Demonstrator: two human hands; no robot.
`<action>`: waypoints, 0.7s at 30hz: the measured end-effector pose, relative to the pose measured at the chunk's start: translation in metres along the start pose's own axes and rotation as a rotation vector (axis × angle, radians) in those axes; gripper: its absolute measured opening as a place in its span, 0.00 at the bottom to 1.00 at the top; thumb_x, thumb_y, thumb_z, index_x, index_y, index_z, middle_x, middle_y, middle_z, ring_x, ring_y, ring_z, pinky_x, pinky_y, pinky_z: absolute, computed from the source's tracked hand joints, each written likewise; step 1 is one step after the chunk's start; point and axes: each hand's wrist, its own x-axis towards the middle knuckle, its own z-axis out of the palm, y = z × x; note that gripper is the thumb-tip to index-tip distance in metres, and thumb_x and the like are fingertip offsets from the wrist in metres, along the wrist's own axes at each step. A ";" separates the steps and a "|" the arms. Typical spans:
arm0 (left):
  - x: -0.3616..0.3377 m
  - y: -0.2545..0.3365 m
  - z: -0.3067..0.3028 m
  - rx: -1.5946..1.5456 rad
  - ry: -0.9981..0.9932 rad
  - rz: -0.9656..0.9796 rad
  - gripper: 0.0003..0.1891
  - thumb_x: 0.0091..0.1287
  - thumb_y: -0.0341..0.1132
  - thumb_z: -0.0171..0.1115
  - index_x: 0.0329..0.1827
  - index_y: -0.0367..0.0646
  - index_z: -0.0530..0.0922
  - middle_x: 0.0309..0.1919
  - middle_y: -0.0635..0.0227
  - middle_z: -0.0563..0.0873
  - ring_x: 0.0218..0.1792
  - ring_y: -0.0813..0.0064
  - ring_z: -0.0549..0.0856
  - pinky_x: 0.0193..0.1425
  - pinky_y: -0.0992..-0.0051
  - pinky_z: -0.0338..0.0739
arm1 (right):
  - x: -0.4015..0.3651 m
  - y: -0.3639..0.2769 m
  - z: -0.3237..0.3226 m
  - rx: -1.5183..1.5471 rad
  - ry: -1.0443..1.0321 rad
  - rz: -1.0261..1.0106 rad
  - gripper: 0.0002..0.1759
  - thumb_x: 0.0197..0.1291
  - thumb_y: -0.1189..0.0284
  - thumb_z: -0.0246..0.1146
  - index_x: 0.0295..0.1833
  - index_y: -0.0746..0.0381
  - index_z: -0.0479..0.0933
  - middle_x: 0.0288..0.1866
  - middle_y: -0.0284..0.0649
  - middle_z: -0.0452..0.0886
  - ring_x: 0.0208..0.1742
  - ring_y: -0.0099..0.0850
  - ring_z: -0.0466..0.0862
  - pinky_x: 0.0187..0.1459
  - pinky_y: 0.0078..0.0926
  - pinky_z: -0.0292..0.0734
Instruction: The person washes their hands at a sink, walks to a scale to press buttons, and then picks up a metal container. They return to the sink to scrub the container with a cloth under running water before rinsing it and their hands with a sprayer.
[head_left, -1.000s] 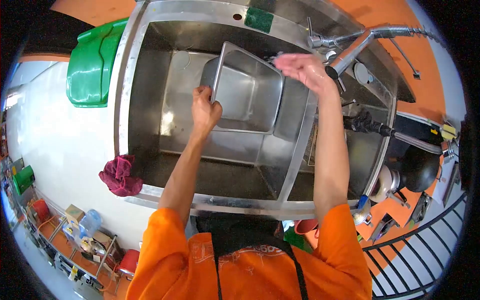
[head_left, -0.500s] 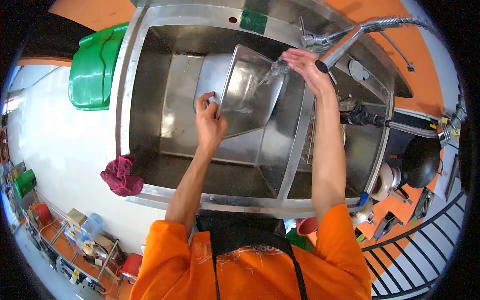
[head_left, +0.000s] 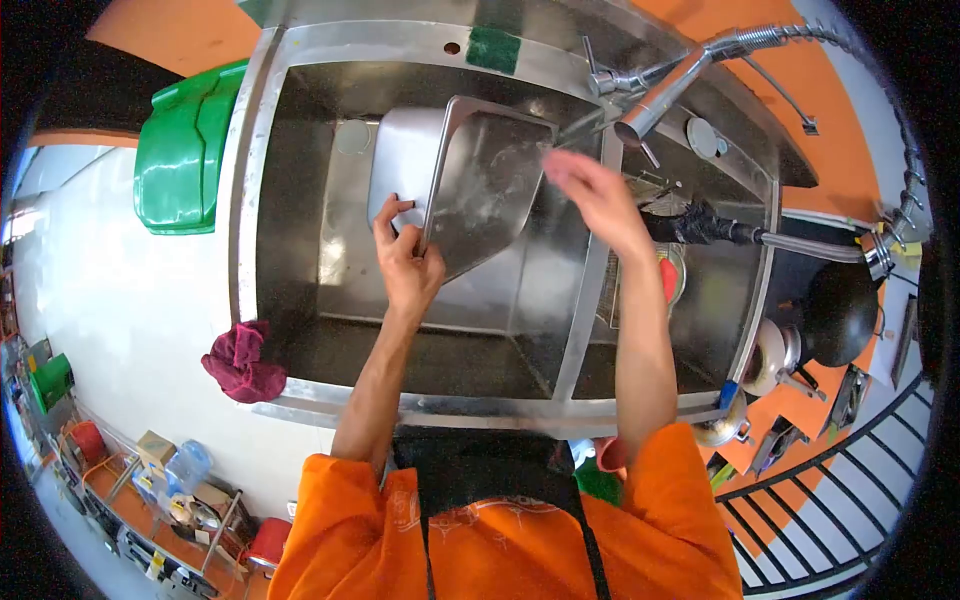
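Observation:
My left hand (head_left: 408, 262) grips the near rim of a metal pan (head_left: 490, 180), which is tilted up on its side in the left basin of a steel sink (head_left: 480, 408). My right hand (head_left: 598, 198) is in the air just right of the pan, blurred, its fingers stretched toward the pan's upper right corner and holding nothing. Water runs from the faucet (head_left: 660, 100) toward that corner, above my right hand. The pan's inside looks wet.
A dark red cloth (head_left: 243, 362) hangs on the sink's left front corner. At the back rim lies a green scouring pad (head_left: 493, 50). A green bin (head_left: 190, 150) stands left. A black-wrapped hose (head_left: 700, 226) crosses the right basin, and a black wok (head_left: 838, 315) is at the right.
My right hand has moved down and left, away from under the faucet. The pan has shifted slightly left in my left hand's grip. The water now falls beyond my right hand.

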 end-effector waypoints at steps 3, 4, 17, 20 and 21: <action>-0.003 -0.004 -0.011 0.049 -0.033 -0.035 0.06 0.42 0.15 0.51 0.19 0.34 0.65 0.50 0.50 0.72 0.60 0.44 0.68 0.51 0.56 0.70 | -0.080 -0.034 -0.031 0.080 -0.141 0.221 0.17 0.58 0.66 0.63 0.46 0.69 0.77 0.38 0.41 0.82 0.39 0.25 0.81 0.43 0.22 0.75; -0.003 -0.006 -0.013 0.079 -0.048 -0.016 0.05 0.43 0.16 0.51 0.19 0.34 0.66 0.50 0.51 0.72 0.60 0.44 0.67 0.52 0.56 0.69 | -0.088 -0.032 -0.042 -0.076 0.010 0.304 0.17 0.56 0.65 0.65 0.44 0.69 0.77 0.36 0.41 0.82 0.37 0.24 0.80 0.41 0.21 0.74; -0.029 0.048 -0.094 0.689 -0.347 0.431 0.13 0.35 0.24 0.58 0.28 0.42 0.76 0.57 0.61 0.71 0.67 0.50 0.60 0.67 0.34 0.33 | -0.040 -0.001 -0.006 -0.036 0.305 -0.172 0.23 0.46 0.59 0.71 0.40 0.64 0.75 0.33 0.40 0.82 0.35 0.32 0.81 0.42 0.31 0.75; -0.026 0.048 -0.110 0.733 -0.313 0.503 0.12 0.35 0.22 0.60 0.26 0.43 0.76 0.60 0.58 0.69 0.68 0.46 0.57 0.64 0.30 0.35 | -0.045 0.003 0.025 0.102 0.247 -0.120 0.22 0.47 0.59 0.71 0.42 0.62 0.74 0.34 0.42 0.81 0.37 0.36 0.82 0.42 0.32 0.76; -0.024 0.053 -0.114 0.712 -0.311 0.463 0.12 0.35 0.22 0.59 0.26 0.43 0.76 0.61 0.58 0.68 0.68 0.45 0.57 0.64 0.30 0.36 | -0.048 -0.001 0.034 0.077 0.319 -0.159 0.23 0.47 0.59 0.71 0.43 0.63 0.74 0.34 0.44 0.81 0.38 0.39 0.82 0.41 0.34 0.76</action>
